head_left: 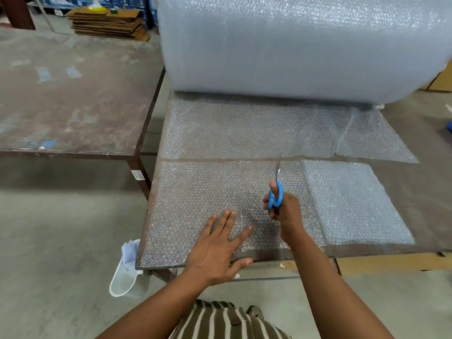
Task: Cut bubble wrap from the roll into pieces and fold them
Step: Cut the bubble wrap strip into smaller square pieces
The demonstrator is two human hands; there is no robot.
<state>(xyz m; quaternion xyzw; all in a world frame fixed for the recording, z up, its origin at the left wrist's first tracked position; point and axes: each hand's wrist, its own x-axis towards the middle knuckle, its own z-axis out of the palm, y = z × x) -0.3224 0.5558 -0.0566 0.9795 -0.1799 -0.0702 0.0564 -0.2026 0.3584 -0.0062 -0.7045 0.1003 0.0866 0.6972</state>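
A concrete floor (pixel 61 228) runs under everything, grey and scuffed. On it stand two brown work tables. The left table (pixel 73 94) has a worn, stained top and sits apart from the near table (pixel 403 196) by a narrow gap. At the far end of the near table lies the big roll of bubble wrap (pixel 293 45), spanning almost its whole width and overhanging on the right. A sheet still joined to the roll (pixel 244 128) lies flat toward the person and ends at a straight cut line. Just this side of that line lies a separate cut piece (pixel 208 199), flat, reaching the table's near and left edges. Beside it on the right rests a folded stack of bubble wrap (pixel 352 201), touching or slightly overlapping the cut piece. To the right of the stack the tabletop is bare brown.

Far back on the floor is a pile of flattened cardboard (pixel 107 23), with blue boxes (pixel 97 1) behind it. A white bin (pixel 124 277) with paper scraps stands by the table's near left corner.

The left hand (pixel 220 248) lies flat on the cut piece, fingers spread, thumb at the table's near edge. The right hand (pixel 283 209) grips blue-handled scissors (pixel 276 192), fingers curled through the loops, blades together and pointing toward the roll.
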